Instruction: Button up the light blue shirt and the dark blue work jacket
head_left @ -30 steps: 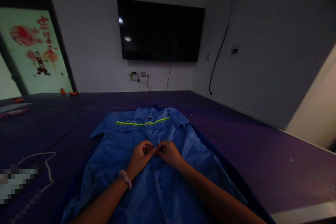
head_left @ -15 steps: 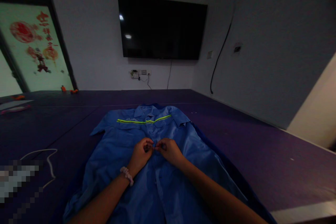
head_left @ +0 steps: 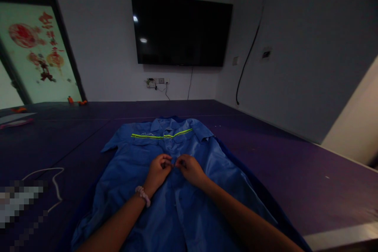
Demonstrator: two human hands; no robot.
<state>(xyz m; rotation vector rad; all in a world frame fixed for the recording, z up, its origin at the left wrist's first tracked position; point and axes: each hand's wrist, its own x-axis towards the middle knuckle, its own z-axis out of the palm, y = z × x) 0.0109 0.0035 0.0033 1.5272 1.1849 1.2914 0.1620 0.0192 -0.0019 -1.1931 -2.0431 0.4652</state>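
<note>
A blue short-sleeved shirt (head_left: 130, 177) with a yellow-green stripe across the chest lies face up, collar away from me. Darker blue cloth (head_left: 251, 183) shows beneath it along the right edge. My left hand (head_left: 159, 169), with a scrunchie (head_left: 143, 196) on its wrist, pinches the front placket from the left. From the right, my right hand (head_left: 189, 168) pinches the same spot, fingertips almost meeting the left ones. A button there is too small to make out. Below the hands the placket (head_left: 175, 204) runs down toward me.
The shirt rests on a broad purple surface (head_left: 280, 161). A white cord (head_left: 56, 185) and a blurred-out object (head_left: 20, 204) lie at the left. Farther back are small orange things (head_left: 82, 102). A black television (head_left: 183, 31) hangs on the wall, with a dark cable (head_left: 254, 43) to its right.
My fingers have shifted very slightly at the placket, both hands staying in the same place. The shirt lies as before.
</note>
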